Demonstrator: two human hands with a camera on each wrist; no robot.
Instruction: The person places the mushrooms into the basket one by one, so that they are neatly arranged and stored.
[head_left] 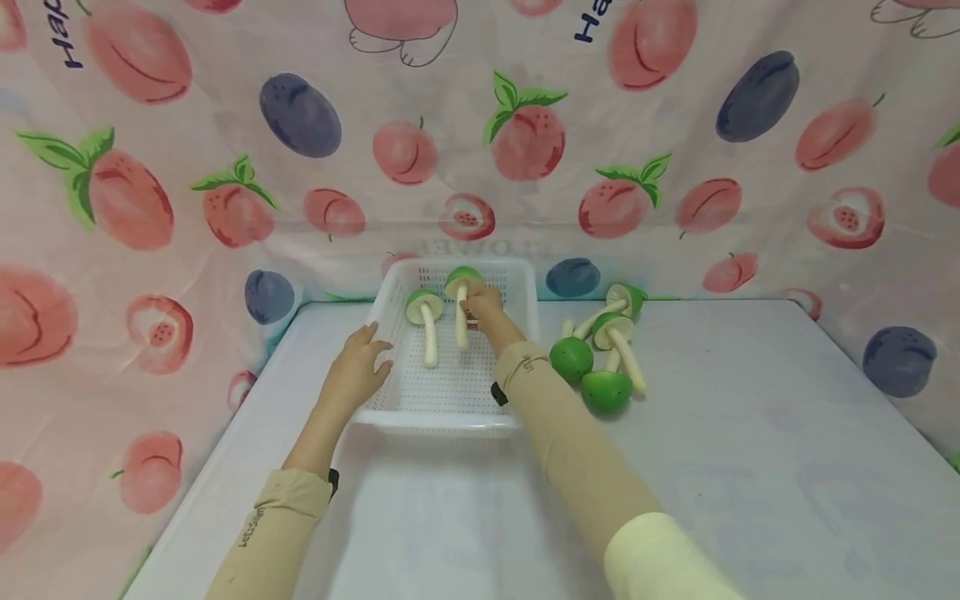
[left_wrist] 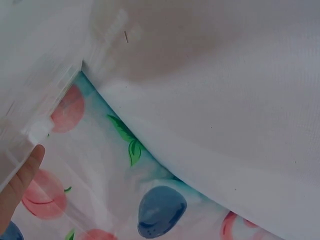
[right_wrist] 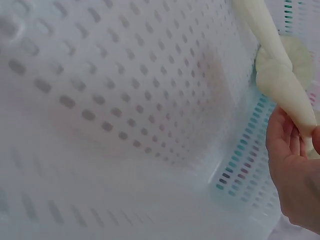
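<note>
My right hand [head_left: 486,310] reaches into a white perforated plastic basket [head_left: 450,422] and pinches the pale stem of a green-capped toy mushroom [head_left: 461,312], whose cap points toward the back wall. In the right wrist view, the fingers of my right hand [right_wrist: 295,160] curl round the stem [right_wrist: 290,95]. A second toy mushroom [head_left: 430,333] lies in the basket to the left, cap toward the back. My left hand [head_left: 358,367] is at the basket's left rim with its fingers spread. A finger [left_wrist: 31,167] beside the basket's edge shows in the left wrist view.
Several more green-capped mushrooms [head_left: 607,390] lie in a cluster on the white table [head_left: 750,433], just right of the basket. Behind the table hangs a fruit-print cloth [head_left: 465,150], which also covers the left side.
</note>
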